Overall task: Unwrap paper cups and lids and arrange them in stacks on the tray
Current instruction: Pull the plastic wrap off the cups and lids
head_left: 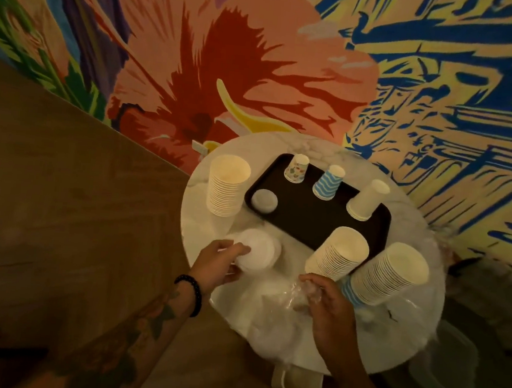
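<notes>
lids [262, 247] stacked at near left of worktop [315, 148], just short of tray [301, 226], gripped by left hand [220, 262]; clear wrap [275, 308] pinched in right hand [331, 310]. better to steady stack, peel wrap off low, then lift whole onto bare tray space.

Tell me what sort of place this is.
Probably a café or eatery: a bold painted mural covers the wall, a round marble table holds a black serving tray, and tall stacks of disposable paper cups stand on it.
</notes>
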`<state>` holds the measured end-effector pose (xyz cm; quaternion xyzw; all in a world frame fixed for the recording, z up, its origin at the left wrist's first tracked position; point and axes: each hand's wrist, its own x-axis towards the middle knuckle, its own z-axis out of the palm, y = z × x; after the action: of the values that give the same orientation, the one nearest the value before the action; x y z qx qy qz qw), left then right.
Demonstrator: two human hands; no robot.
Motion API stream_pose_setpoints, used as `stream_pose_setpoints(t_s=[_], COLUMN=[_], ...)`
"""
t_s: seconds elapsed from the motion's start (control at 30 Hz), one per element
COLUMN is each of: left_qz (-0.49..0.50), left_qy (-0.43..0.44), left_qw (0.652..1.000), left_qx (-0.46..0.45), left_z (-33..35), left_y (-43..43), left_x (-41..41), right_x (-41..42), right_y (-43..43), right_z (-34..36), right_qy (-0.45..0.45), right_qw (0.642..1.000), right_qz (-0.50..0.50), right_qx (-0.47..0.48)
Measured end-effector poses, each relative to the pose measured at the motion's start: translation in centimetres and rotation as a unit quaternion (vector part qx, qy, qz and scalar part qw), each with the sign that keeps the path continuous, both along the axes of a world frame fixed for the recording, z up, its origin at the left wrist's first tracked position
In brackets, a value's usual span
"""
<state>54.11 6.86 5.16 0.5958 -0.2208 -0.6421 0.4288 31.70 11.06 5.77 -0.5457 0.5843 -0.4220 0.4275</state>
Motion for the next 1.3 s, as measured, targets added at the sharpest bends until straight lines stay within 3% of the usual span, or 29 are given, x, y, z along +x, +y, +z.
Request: stream_pose_setpoints(t_s=[0.5,0.83,1.17,1.3], left_qz=[0.095,0.123,0.138,0.134], left_qy=[-0.125,-0.091,-0.056,-0.116], left_qw=[0.985,0.982,0.985,0.983], left_qx=[0.072,0.114,0.087,0.045], left_z=[-1.4,-2.1,-2.1,-2.0], left_y=[-6.2,-7.4,-5.7,-3.4], left_x=[-6.5,-6.6,-5.4,-4.0], right_x=[-6.6,-7.7,-6.3,-4.7], right_y=[-0.7,-0.8,-2.3,-3.0], right_z=[-0.7,-1.0,-0.4,0.4], right_qy=[-0.029,-0.050,-0.039,-0.039], right_qw=[0.996,0.991,0.987,0.985], right_qz=[0.071,0.117,0.158,0.166], right_qx=[0.035,0.032,-0.004,-0.018])
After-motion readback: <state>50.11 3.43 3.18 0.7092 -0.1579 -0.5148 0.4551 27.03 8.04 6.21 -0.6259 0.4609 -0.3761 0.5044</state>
